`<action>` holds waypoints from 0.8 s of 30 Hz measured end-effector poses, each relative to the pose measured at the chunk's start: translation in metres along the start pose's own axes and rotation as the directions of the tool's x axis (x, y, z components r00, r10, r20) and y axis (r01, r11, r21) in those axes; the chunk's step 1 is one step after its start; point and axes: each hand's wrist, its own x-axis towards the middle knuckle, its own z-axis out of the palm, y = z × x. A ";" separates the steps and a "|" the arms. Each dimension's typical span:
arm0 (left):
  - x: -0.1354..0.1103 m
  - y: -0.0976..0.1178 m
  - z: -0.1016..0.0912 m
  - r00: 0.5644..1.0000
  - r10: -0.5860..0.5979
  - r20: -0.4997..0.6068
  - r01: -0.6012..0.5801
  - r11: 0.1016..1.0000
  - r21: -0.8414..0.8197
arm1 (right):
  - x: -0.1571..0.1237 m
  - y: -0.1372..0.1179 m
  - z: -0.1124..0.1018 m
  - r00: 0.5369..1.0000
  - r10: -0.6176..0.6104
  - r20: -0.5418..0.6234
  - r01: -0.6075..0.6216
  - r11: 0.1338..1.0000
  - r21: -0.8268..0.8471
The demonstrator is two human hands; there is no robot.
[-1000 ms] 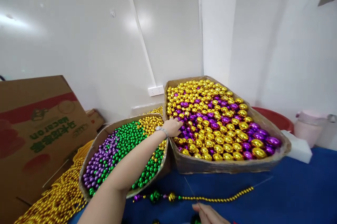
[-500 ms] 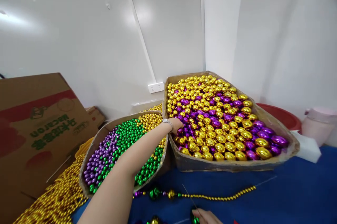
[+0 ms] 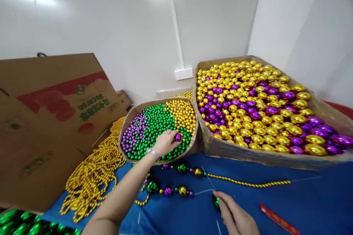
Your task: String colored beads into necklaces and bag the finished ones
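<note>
My left hand [image 3: 164, 143], with a metal band at the wrist, pinches a shiny purple bead [image 3: 177, 137] just over the box of small beads [image 3: 120, 146]. Purple, green and gold beads fill that box. At the lower right, my right hand [image 3: 234, 213] is closed on a large green bead [image 3: 216, 202] and a thin needle [image 3: 209, 178] that points up and left. Left of this hand, a partly strung bead strand [image 3: 168, 191] in green, purple and gold lies on the blue cloth, its pale thread running toward the fingers. Behind it stretches another strand [image 3: 242, 182], mostly small gold beads.
A large box [image 3: 248, 154] of gold and purple beads stands at the right. Gold bead strings [image 3: 91, 176] are heaped beside a brown carton [image 3: 55, 117] at the left. Large green beads [image 3: 27, 224] show bottom left; a red strip [image 3: 278, 219] lies at lower right.
My left hand has moved from the large gold and purple bead box to over the small bead box, now with a purple bead. My view has turned left and down, showing more of my right hand.
</note>
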 end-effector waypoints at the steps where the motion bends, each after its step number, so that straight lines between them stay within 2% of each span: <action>1: -0.005 -0.003 0.006 1.000 -0.010 -0.015 0.010 1.000 -0.013 | 0.001 -0.002 0.002 1.000 -0.007 -0.015 0.007 1.000 -0.015; 3: -0.012 -0.006 0.011 0.996 -0.012 -0.084 0.003 0.995 -0.100 | 0.000 -0.005 0.007 1.000 -0.005 -0.011 0.005 0.999 -0.034; 6: -0.018 -0.002 0.007 0.987 -0.055 -0.153 -0.008 0.924 -0.383 | -0.001 -0.010 0.013 0.999 -0.019 0.027 0.020 0.999 -0.047; 7: -0.021 0.001 0.005 0.986 -0.089 -0.144 0.004 0.863 -0.506 | -0.001 -0.012 0.014 0.999 -0.026 0.032 0.028 0.998 -0.052; 9: -0.027 0.010 -0.001 0.987 -0.142 -0.077 0.041 0.679 -0.733 | -0.001 -0.014 0.014 0.999 -0.027 0.038 0.030 0.997 -0.068; 12: -0.037 0.026 -0.008 0.989 -0.142 0.036 0.087 0.370 -0.925 | 0.001 -0.018 0.013 0.999 0.012 0.043 -0.007 0.994 -0.107; 15: -0.047 0.041 -0.010 0.983 -0.132 0.125 0.135 0.071 -0.988 | 0.003 -0.022 0.011 0.997 0.047 0.060 -0.038 0.989 -0.145; 19: -0.060 0.056 -0.004 0.963 -0.118 0.241 0.195 -0.309 -0.931 | 0.003 -0.025 0.011 0.997 0.021 0.079 -0.006 0.981 -0.195; 22: -0.068 0.066 0.002 0.942 -0.107 0.319 0.226 -0.501 -0.835 | 0.000 -0.024 0.013 0.995 -0.074 0.071 0.090 0.960 -0.264; 24: -0.072 0.071 0.007 0.920 -0.129 0.370 0.228 -0.593 -0.772 | -0.002 -0.023 0.015 0.987 -0.148 0.068 0.162 0.936 -0.312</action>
